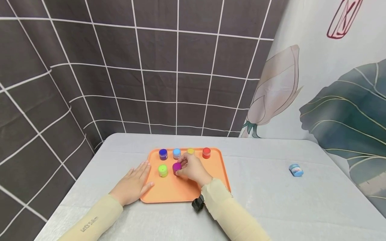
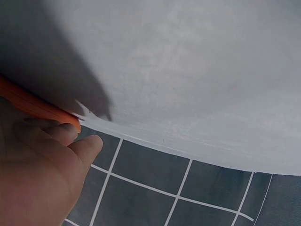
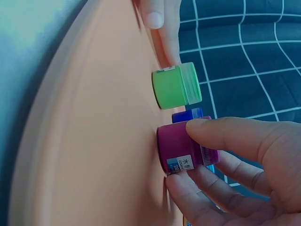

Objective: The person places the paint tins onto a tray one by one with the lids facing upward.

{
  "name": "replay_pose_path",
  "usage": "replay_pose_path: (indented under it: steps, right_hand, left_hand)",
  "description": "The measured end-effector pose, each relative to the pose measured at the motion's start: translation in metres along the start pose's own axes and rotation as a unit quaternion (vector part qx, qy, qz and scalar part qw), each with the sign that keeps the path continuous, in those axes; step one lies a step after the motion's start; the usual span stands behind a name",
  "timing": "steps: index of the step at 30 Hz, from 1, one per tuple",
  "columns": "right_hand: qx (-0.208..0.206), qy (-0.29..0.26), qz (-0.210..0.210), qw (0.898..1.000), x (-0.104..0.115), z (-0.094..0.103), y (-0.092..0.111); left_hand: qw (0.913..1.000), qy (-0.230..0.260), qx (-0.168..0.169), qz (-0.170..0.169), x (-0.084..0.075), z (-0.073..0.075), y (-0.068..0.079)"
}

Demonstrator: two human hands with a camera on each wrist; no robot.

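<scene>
On an orange tray [image 1: 172, 192] my right hand [image 1: 195, 169] pinches a small purple paint jar [image 1: 176, 167] between thumb and fingers. The right wrist view shows this purple jar's printed label [image 3: 180, 163] and its base at the tray surface. Left of it stands a lime green jar [image 1: 163, 171]. Behind, in a row, are a dark blue jar [image 1: 163, 154], a light blue jar [image 1: 176, 153], a yellow jar [image 1: 190, 151] partly hidden by my right hand, and a red jar [image 1: 206, 153]. My left hand [image 1: 132, 184] rests with straight fingers along the tray's left edge.
A blue jar [image 1: 296, 170] lies tilted on its side on the pale tablecloth [image 1: 259, 194], well right of the tray. A dark gridded curtain [image 1: 156, 83] hangs behind the table. Some black gear [image 1: 198, 203] is strapped at my right wrist.
</scene>
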State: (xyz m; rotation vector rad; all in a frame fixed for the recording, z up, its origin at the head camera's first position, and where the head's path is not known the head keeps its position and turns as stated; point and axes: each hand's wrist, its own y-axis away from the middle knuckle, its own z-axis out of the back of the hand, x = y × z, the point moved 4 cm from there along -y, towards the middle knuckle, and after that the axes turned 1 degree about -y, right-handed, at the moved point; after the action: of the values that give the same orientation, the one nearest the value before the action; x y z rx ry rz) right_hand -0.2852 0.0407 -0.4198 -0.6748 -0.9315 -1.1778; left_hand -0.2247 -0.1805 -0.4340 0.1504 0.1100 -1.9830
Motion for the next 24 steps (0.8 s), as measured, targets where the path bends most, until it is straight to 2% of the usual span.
replay_pose_path:
  steps: [7, 13, 18, 24]
  right_hand:
    - [0.002, -0.006, -0.009, 1.0, -0.002, 0.002, 0.001]
    - [0.008, -0.006, 0.022, 1.0, 0.0, 0.009, 0.007]
    - [0.004, 0.015, 0.045, 0.999, 0.002, 0.021, 0.014]
    - [-0.022, 0.047, 0.066, 0.996, 0.001, 0.043, 0.023]
  left_hand:
    - [1.0, 0.006, 0.0, 0.0, -0.001, 0.002, 0.001]
    - [1.0, 0.003, 0.0, 0.001, 0.0, 0.001, 0.001]
    - [1.0, 0.002, 0.001, 0.005, 0.002, -0.001, 0.0]
    - [1.0, 0.003, 0.001, 0.004, 0.0, 0.001, 0.001]
